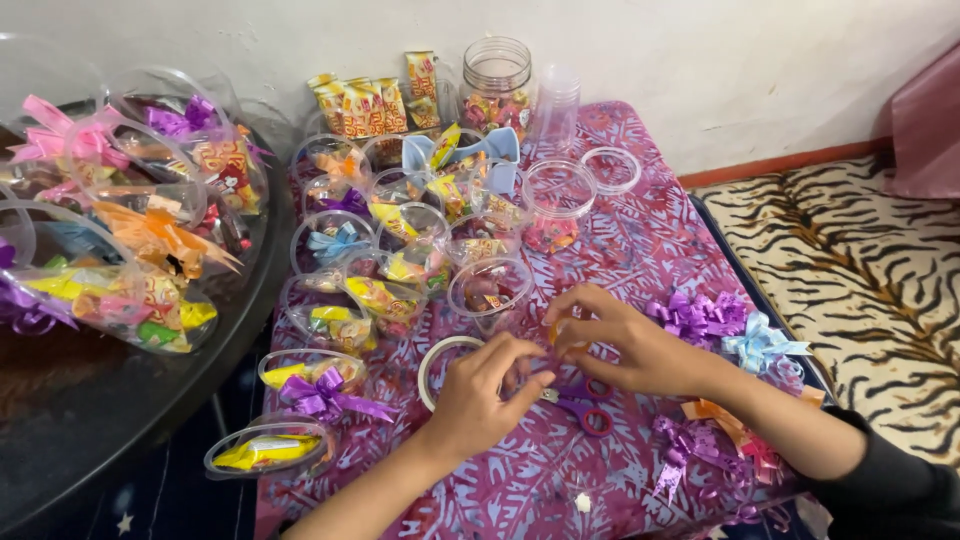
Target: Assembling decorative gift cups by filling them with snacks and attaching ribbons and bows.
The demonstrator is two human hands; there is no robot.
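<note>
Beyond the two hands' grip [550,345], at the far edge of the tabletop [640,250] against the wall, a row of upright snack packets [362,103] stands, rectangular, yellow and red with some green. Between those and the grip, clear round plastic tubs [380,250] hold smaller yellow, orange and green sweet wrappers. Left of the grip lie two lidded tubs [300,410], one with a yellow wrapper inside.

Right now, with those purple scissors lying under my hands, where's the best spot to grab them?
Probably by the purple handle loops, coming from the near right. The scissors lie flat on the cloth, loops toward you and uncovered, blades hidden under your hands.
</note>
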